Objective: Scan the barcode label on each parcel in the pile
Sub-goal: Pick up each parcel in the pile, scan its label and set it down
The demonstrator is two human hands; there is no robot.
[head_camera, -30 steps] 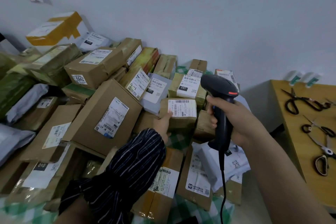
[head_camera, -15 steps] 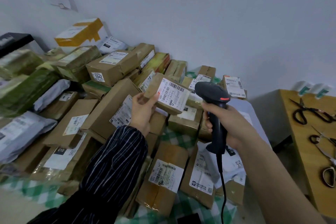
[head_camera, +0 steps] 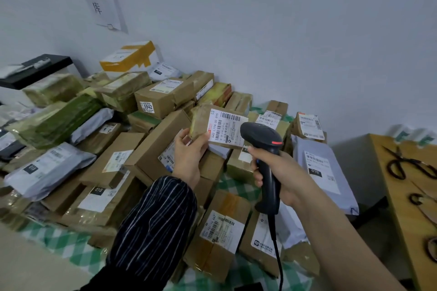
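1. At 6 o'clock, bare strips of a green checked cloth [head_camera: 68,243] show along the front edge of the pile of parcels [head_camera: 113,163]. A taped box [head_camera: 220,231] lies there between the two forearms.
2. The right hand [head_camera: 283,172] is curled around the handle of the black scanner [head_camera: 262,137]. The scanner head covers the right edge of the label [head_camera: 225,130] in this view.
3. The left hand [head_camera: 189,160], in a striped sleeve [head_camera: 153,220], grips the small parcel [head_camera: 201,120] by its lower left corner and holds it above the pile, near the centre.
4. At 3 o'clock a wooden tabletop [head_camera: 406,208] with scissors [head_camera: 406,165] stands beside the pile, across a narrow gap. A grey mailer bag [head_camera: 324,172] lies on that side.
5. At 12 o'clock the pile ends against the white wall [head_camera: 283,30]. A box marked 5942 [head_camera: 160,99] sits at 11 o'clock.
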